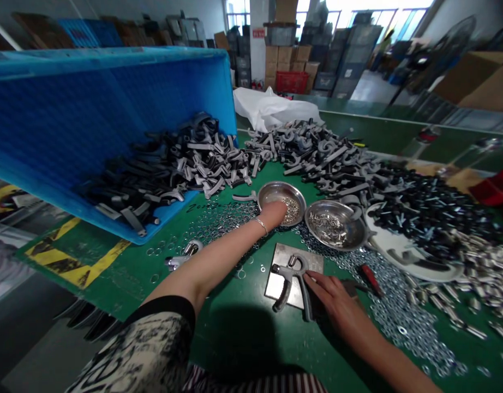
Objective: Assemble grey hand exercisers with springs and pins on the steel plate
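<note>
The left hand [273, 214] dips, curled, into a steel bowl [282, 191] of tiny metal parts, its grip unclear; the open right hand [329, 297] rests against a grey hand exerciser [290, 275] on a metal plate [278, 286].

The left hand [273, 214] dips into a steel bowl [276, 192] of small metal parts. The right hand's fingers [317, 284] touch a grey spring hand grip [286, 278] lying on a steel plate [312, 263]. Beyond those fingers, a second steel bowl [335, 236] holds metal pins; loose nuts [399, 322] spread to their right.

Steel bowls [335, 226] shine; plastic handles [206, 164] look matt.
</note>
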A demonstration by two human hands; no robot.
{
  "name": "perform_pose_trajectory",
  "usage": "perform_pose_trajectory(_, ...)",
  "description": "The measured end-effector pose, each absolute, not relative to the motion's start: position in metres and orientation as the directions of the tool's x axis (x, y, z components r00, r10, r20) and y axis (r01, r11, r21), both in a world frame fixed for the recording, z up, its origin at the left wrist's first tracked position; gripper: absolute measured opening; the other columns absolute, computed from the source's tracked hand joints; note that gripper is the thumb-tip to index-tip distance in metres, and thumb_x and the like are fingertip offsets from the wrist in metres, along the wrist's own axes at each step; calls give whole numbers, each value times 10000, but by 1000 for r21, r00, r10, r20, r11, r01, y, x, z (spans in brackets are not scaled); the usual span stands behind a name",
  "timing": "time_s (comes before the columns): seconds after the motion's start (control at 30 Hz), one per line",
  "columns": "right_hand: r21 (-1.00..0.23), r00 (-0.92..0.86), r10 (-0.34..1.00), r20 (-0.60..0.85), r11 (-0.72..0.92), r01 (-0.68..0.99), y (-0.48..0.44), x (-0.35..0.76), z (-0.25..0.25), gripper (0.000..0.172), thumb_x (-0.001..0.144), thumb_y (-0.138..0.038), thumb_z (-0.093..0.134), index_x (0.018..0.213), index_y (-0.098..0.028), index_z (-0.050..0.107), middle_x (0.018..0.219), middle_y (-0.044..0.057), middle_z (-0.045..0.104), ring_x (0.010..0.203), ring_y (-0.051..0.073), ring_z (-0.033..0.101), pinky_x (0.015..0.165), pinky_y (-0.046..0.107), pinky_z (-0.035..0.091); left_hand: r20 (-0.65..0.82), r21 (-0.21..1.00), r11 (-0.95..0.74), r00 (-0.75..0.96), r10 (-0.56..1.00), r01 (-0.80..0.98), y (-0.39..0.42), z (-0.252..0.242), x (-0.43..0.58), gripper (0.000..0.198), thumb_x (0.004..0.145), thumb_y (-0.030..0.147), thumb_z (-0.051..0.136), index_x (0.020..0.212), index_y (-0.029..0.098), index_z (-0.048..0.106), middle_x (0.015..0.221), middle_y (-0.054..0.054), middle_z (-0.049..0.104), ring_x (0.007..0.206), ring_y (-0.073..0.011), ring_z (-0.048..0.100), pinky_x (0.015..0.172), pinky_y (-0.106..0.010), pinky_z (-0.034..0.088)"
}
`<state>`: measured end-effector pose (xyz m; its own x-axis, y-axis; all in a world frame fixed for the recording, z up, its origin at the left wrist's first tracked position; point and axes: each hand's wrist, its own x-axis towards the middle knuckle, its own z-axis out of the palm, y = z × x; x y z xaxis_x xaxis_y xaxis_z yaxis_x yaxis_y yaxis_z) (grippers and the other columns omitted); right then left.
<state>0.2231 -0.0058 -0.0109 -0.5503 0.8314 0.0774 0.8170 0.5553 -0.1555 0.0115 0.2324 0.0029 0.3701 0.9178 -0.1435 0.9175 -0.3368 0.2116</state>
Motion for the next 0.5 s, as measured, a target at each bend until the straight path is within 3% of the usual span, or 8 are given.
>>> perform_pose_trajectory(0.07,-206,-490,861,134,508,836,-20,241,-13,565,935,-64,360,1473,-227,413,1384,128,567,1179,263,574,950,439,547,-76,226,-348,372,925,910,229,3,6,227,962,177,513,1076,75,680,1128,-182,674,1085,-262,643,935,-379,506)
perform_pose_trajectory(0.17,-166,-349,907,237,391,905,-55,273,-17,375,1000,-306,384,1322,-185,533,1227,176,623,1056,303,629,884,483,549,7,260,-361,372,928,896,228,11,0,241,942,149,489,1041,110,705,1075,-161,706,1040,-259,660,905,-356,505)
perform_pose_trajectory(0.23,-124,-277,939,205,306,944,-79,294,-22,395,980,-467,421,1210,-192,587,1113,179,650,928,311,658,790,473,561,59,285,-379,378,924,880,226,21,0,245,936,151,483,1032,129,708,1056,-145,713,1012,-251,662,893,-351,503)
perform_pose_trajectory(0.33,-135,-209,971,117,224,965,-100,317,-35,392,956,-536,435,1066,-208,619,950,157,667,808,294,670,711,432,559,143,308,-458,436,889,834,202,41,-1,235,950,178,479,1043,150,693,1085,-121,705,1044,-228,637,942,-341,469)
perform_pose_trajectory(0.4,-157,-169,980,103,184,970,-103,324,-44,364,960,-519,434,1005,-211,623,845,130,653,734,276,660,667,410,545,195,313,-596,564,802,739,166,48,-7,209,968,241,499,1054,179,678,1076,-86,707,1051,-206,622,973,-328,444)
perform_pose_trajectory(0.5,-186,-163,983,79,175,967,-100,323,-52,307,975,-472,440,968,-216,609,822,100,626,706,248,633,658,386,520,248,259,-852,822,513,454,99,42,-28,233,997,253,457,1110,177,646,1143,-105,696,1102,-228,593,1025,-390,396)
